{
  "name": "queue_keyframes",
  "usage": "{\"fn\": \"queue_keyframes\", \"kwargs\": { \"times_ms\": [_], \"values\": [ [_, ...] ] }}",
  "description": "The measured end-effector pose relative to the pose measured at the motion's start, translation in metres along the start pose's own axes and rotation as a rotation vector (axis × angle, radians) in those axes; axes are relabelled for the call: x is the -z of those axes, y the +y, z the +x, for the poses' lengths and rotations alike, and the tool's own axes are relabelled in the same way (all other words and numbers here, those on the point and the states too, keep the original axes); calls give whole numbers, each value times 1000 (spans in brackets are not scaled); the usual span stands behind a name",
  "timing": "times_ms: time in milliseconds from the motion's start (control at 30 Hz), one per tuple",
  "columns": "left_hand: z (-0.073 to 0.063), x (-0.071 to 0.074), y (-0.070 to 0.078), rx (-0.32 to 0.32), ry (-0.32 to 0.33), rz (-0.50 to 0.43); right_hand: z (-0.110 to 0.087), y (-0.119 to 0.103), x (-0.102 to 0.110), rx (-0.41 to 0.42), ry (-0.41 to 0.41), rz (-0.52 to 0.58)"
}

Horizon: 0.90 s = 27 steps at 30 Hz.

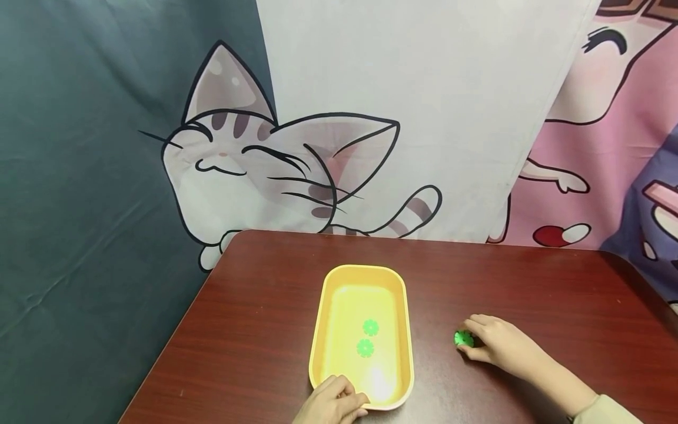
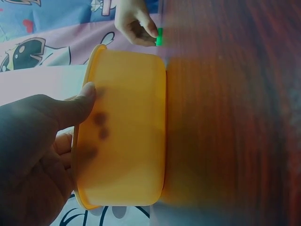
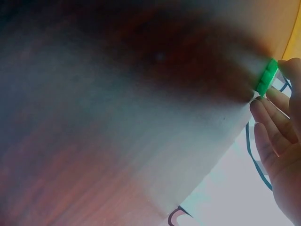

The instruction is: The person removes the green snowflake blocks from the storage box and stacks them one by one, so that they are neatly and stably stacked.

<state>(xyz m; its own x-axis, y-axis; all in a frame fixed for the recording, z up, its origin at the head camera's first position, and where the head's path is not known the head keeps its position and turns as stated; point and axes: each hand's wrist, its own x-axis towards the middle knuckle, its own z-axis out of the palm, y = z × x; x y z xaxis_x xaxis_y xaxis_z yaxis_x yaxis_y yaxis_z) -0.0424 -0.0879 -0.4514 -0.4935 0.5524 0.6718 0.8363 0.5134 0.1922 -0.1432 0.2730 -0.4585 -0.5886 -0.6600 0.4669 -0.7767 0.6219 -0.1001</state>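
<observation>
A yellow tray point(image 1: 318, 341) lies on the dark red table point(image 1: 254, 330), with two green flower-shaped discs point(image 1: 368, 337) inside it. My left hand point(image 1: 331, 403) grips the tray's near rim; in the left wrist view its thumb point(image 2: 82, 101) presses on the tray point(image 2: 127, 136). To the right of the tray, my right hand point(image 1: 489, 344) pinches a third green disc point(image 1: 463, 338) resting on the table. In the right wrist view the fingertips point(image 3: 270, 110) hold that disc point(image 3: 266, 76) on edge.
A cloth backdrop with a cartoon cat point(image 1: 254, 171) hangs behind the table. The table's left edge point(image 1: 169, 347) runs close to the tray, and its far right corner point(image 1: 625, 259) is rounded.
</observation>
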Motion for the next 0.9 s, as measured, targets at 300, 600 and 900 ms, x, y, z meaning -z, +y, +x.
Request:
{"fn": "queue_keyframes", "kwargs": {
  "times_ms": [300, 600, 900],
  "values": [
    [1, 1, 1, 12, -6, -12, 0, -1, 0, -13, -11, 17],
    [0, 2, 0, 16, -7, -2, 2, -1, 1, -9, -12, 23],
    [1, 3, 2, 30, -31, -3, 5, -3, 8, -22, -24, -18]
  ]
}}
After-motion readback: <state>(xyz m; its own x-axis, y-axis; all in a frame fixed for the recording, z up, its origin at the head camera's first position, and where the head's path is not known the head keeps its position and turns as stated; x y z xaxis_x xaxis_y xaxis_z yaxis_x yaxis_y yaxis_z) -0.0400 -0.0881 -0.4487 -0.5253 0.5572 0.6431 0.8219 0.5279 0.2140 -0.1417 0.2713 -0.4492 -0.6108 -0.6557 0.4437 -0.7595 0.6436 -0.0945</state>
